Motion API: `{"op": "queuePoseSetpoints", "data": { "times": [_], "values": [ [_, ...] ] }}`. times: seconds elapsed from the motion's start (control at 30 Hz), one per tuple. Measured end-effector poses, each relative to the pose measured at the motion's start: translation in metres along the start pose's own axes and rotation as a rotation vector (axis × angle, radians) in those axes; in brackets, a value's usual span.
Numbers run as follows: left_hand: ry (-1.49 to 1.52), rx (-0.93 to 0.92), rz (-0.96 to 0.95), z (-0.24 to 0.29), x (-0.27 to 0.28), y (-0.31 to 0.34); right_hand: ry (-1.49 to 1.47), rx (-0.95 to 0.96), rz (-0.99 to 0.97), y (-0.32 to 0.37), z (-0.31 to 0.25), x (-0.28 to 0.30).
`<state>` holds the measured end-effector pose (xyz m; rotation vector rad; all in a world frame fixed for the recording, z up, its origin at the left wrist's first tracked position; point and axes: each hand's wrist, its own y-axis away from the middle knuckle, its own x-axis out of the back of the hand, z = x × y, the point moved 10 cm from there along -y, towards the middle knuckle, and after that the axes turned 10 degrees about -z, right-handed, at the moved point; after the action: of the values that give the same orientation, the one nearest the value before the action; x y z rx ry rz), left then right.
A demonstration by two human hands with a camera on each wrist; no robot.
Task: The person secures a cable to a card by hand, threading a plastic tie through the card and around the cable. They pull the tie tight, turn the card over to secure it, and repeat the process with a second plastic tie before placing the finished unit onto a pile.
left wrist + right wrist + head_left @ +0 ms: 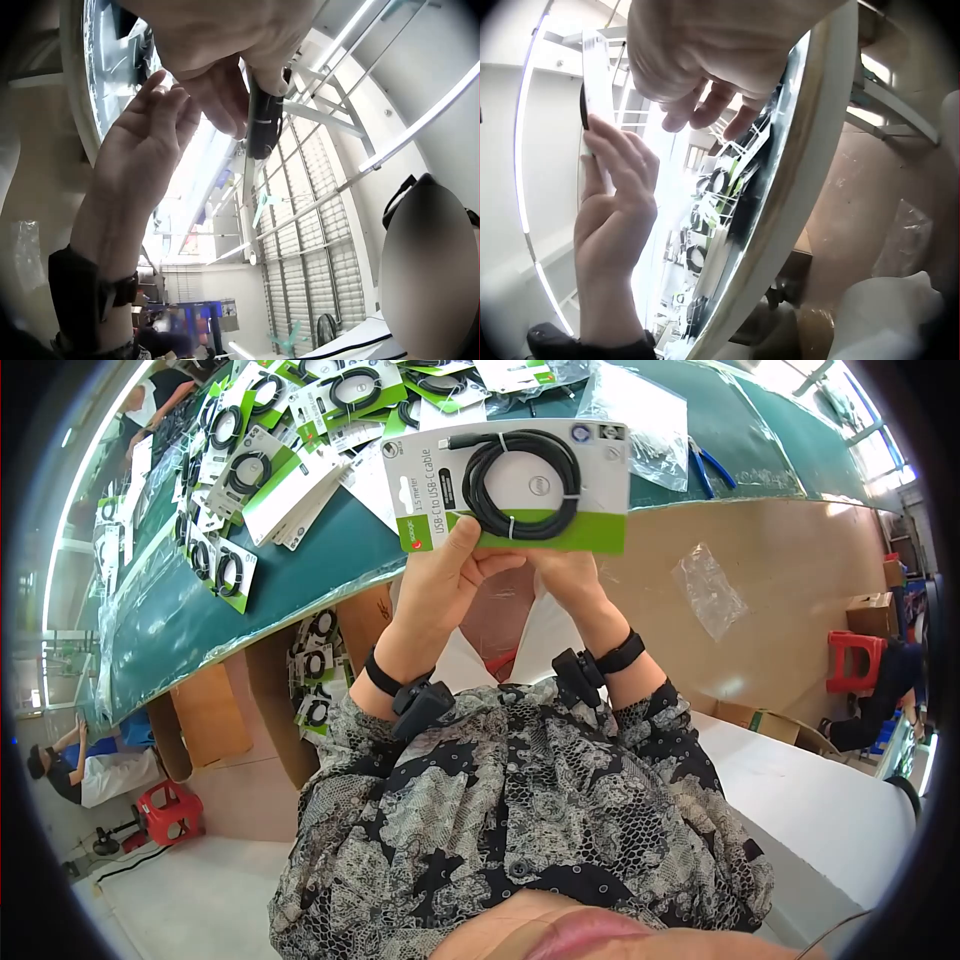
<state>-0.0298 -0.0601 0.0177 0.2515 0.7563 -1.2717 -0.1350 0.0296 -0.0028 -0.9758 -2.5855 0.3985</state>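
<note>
Head view: one packaged USB-C cable card (pixel 520 480) is held up above the edge of the green table (pixel 300 575), printed face toward the camera, long side level. A black coiled cable is tied to its white and green front.

Left hand (pixel 440 585): the card's lower left corner is pinched, with the thumb laid on the green strip of the front and the fingers hidden behind. In the right wrist view the same hand (pixel 615 202) is seen clasping the card (pixel 598 82) edge-on.

Right hand (pixel 570 575): placed under the lower edge, just right of the left hand and touching it. Its fingers are hidden behind the card in the head view. In the left wrist view its fingers (pixel 161 97) are seen nearly straight, reaching up to the card's back; no closed grip is observed.

The card thus lies above both hands, with its bottom edge at the fingertips.

Surroundings: many more carded cables (pixel 240 460) are spread on the table, with clear plastic bags (pixel 645 420) and blue-handled pliers (pixel 710 465) farther back.
</note>
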Motion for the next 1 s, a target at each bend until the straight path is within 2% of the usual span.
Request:
{"op": "queuePoseSetpoints", "data": {
  "times": [0.07,0.13,0.23,0.33,0.37,0.47,0.53,0.63,0.67,0.73,0.77,0.8,0.9,1.0],
  "values": [
    [0.066,0.045,0.009,-0.008,0.008,-0.004,-0.246,-0.177,-0.055,0.000,0.020,-0.004],
    [0.101,0.069,0.007,-0.010,0.008,-0.008,-0.249,-0.171,-0.028,-0.002,0.025,0.014],
    [-0.156,0.056,0.129,-0.001,0.018,-0.009,-0.260,-0.173,0.014,-0.009,0.031,0.048],
    [-0.259,0.066,0.154,-0.004,0.031,-0.012,-0.684,-0.342,0.163,-0.010,0.037,0.083],
    [-0.311,0.076,0.166,-0.007,0.033,-0.012,-0.682,-0.344,0.177,-0.007,0.037,0.079],
    [-0.350,0.111,0.144,-0.019,0.025,-0.012,-0.055,-0.252,0.039,-0.013,0.016,0.047],
    [-0.377,0.128,0.141,-0.023,0.030,-0.013,0.016,-0.234,0.096,-0.009,0.006,0.049],
    [-0.088,0.106,0.264,-0.023,0.064,-0.011,0.142,-0.193,0.169,-0.001,-0.010,0.047],
    [-0.091,0.099,0.272,-0.023,0.068,-0.009,0.256,-0.111,0.185,-0.001,-0.021,0.049],
    [-0.992,-0.204,0.258,0.026,0.052,-0.008,0.481,0.065,0.226,-0.002,-0.045,0.049],
    [-1.441,-0.353,0.244,0.039,0.028,-0.003,0.474,0.072,0.214,-0.003,-0.048,0.044],
    [-1.445,-0.351,0.265,0.040,0.028,-0.002,0.478,0.084,0.210,-0.002,-0.053,0.039],
    [-1.712,-0.301,0.233,0.040,0.006,-0.017,0.488,0.114,0.183,0.001,-0.067,0.026],
    [-1.670,-0.322,0.314,0.047,-0.003,-0.020,0.515,0.206,0.230,0.005,-0.083,0.023]
  ]
}}
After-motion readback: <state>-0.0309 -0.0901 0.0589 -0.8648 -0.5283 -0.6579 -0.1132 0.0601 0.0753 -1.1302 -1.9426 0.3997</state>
